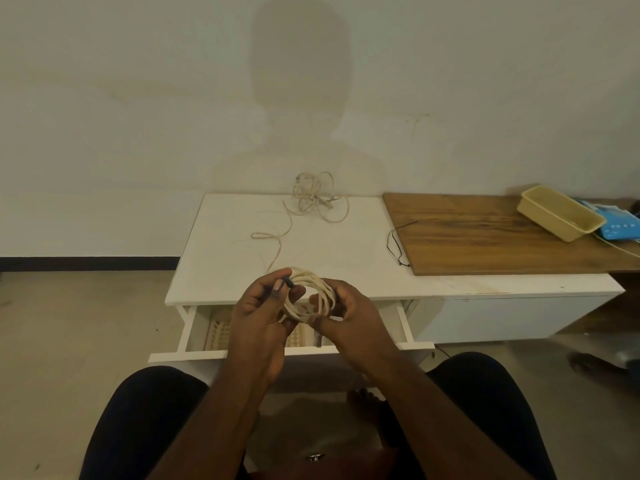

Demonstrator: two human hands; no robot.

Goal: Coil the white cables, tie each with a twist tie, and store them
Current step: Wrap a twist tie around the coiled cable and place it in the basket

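Coil in hand, tie going on

The coiled cable point(309, 293) sits at lower centre over the open drawer point(194, 327), gripped by the right hand point(349, 313); the left hand point(258, 306) pinches a dark twist tie point(287, 282) at its top. Keep loops bunched and wrap snugly (the tangled cable point(313, 195) waits upper centre).

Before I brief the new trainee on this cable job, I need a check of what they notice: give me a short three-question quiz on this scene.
1. True or false: the coiled white cable lies on the white table.
2. Which hand pinches the dark twist tie: left hand or right hand?
3. What state is the drawer under the hands in?

Key: 1. False, both hands hold it above the open drawer. 2. Left hand. 3. Pulled open.
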